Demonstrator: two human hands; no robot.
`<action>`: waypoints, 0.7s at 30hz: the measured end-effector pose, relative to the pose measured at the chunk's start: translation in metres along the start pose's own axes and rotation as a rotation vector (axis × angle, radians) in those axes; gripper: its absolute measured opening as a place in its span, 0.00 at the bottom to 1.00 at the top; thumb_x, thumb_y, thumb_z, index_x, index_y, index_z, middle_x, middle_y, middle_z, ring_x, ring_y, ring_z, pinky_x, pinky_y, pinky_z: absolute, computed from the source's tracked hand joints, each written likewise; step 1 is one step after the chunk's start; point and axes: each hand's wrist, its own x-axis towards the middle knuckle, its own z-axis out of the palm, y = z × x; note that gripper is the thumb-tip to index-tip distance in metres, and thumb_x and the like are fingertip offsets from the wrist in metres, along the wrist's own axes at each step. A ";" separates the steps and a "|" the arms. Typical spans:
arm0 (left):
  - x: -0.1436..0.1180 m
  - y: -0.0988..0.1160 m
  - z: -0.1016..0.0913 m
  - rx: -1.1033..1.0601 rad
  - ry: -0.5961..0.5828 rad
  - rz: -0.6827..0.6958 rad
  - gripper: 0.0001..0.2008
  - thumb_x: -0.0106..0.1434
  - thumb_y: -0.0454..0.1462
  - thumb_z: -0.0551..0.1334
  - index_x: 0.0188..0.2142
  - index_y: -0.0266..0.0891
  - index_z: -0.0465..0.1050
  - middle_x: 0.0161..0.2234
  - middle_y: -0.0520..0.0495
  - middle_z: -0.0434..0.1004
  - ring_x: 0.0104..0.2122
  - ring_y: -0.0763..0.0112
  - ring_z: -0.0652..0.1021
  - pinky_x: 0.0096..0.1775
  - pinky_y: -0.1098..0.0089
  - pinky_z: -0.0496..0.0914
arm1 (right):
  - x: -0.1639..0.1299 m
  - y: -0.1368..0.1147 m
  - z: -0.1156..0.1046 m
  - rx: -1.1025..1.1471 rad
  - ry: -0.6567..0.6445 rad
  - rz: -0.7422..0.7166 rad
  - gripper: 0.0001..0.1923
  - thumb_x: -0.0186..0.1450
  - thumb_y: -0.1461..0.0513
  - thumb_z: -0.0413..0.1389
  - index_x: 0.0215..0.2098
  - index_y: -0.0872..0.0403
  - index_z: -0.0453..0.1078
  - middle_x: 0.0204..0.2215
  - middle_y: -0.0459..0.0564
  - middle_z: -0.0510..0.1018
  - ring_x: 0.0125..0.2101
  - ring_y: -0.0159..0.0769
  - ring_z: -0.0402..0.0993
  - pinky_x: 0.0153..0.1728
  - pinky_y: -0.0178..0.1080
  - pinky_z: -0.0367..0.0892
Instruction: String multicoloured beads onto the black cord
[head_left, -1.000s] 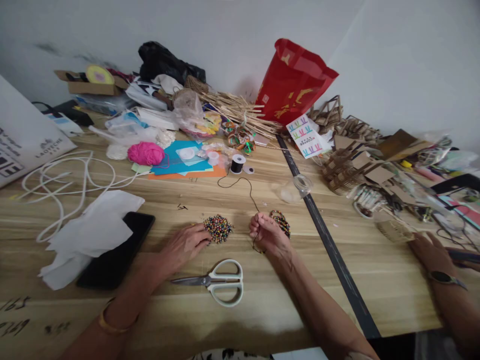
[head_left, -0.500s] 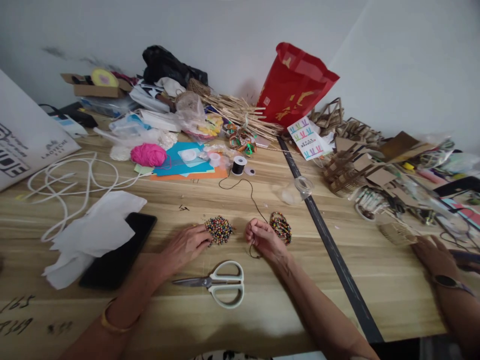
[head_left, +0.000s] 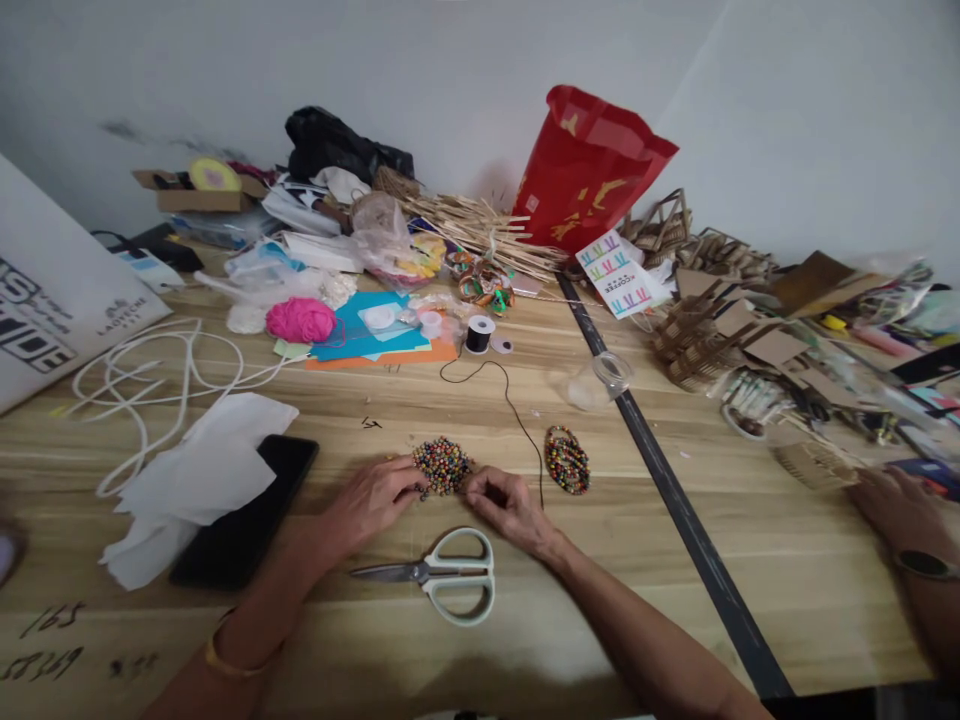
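A pile of small multicoloured beads [head_left: 442,464] lies on the wooden table between my hands. My left hand [head_left: 381,497] rests at the pile's left edge, fingers stretched out and their tips touching the beads. At the right edge, my right hand [head_left: 510,508] is closed in a pinch on a thin black cord, whose end is hidden by the fingers. The black cord [head_left: 513,405] runs back to a spool of black cord [head_left: 478,334]. Beaded bracelets [head_left: 568,460] lie right of my right hand. Scissors with pale handles [head_left: 459,576] lie in front of the pile.
A black phone [head_left: 247,520] lies partly under white paper [head_left: 199,480] at left, near a white cable [head_left: 187,375]. Craft supplies and a red bag [head_left: 589,170] line the back. At right, a co-worker's hand [head_left: 900,510] rests near woven pieces [head_left: 814,465].
My right hand has moved left to the bead pile's edge and turned palm down. The cord beside it has shifted. My left hand stays at the pile.
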 end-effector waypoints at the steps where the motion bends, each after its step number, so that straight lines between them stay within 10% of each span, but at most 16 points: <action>1: 0.000 0.001 -0.001 -0.005 -0.002 0.002 0.12 0.60 0.27 0.55 0.36 0.39 0.75 0.37 0.46 0.76 0.38 0.64 0.75 0.41 0.68 0.66 | 0.000 0.001 0.000 -0.007 -0.004 0.000 0.12 0.64 0.55 0.54 0.31 0.58 0.67 0.25 0.47 0.69 0.25 0.29 0.61 0.26 0.31 0.57; 21: 0.003 0.013 0.005 -0.074 -0.001 -0.089 0.08 0.56 0.29 0.56 0.25 0.37 0.73 0.25 0.50 0.72 0.27 0.70 0.72 0.31 0.72 0.62 | 0.002 0.001 -0.001 -0.082 -0.007 -0.045 0.07 0.62 0.61 0.54 0.31 0.58 0.68 0.25 0.46 0.70 0.24 0.28 0.62 0.25 0.30 0.56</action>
